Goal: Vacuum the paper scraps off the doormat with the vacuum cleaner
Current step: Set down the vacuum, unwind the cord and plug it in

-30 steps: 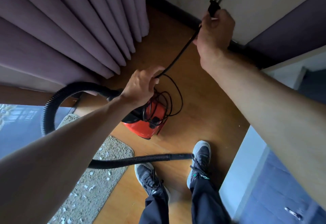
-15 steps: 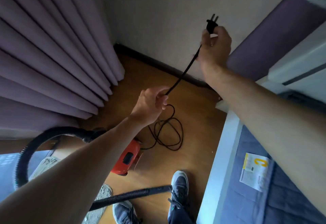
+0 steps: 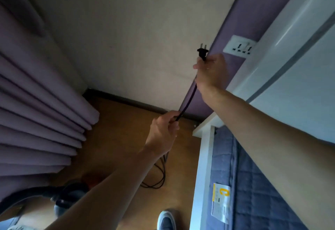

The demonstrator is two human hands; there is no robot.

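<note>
Dim daylight, soft blur, wide-angle edge distortion

Purple curtains (image 3: 39,124), wood flr (image 3: 123,139), beige wall (image 3: 126,30)

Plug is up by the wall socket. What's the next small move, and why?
Probably swing the right hand up and right, turning the plug so its prongs face the wall socket. The prongs point upward, short of the socket, and the left hand holds the cord lower down, with loops on the floor for slack.
</note>
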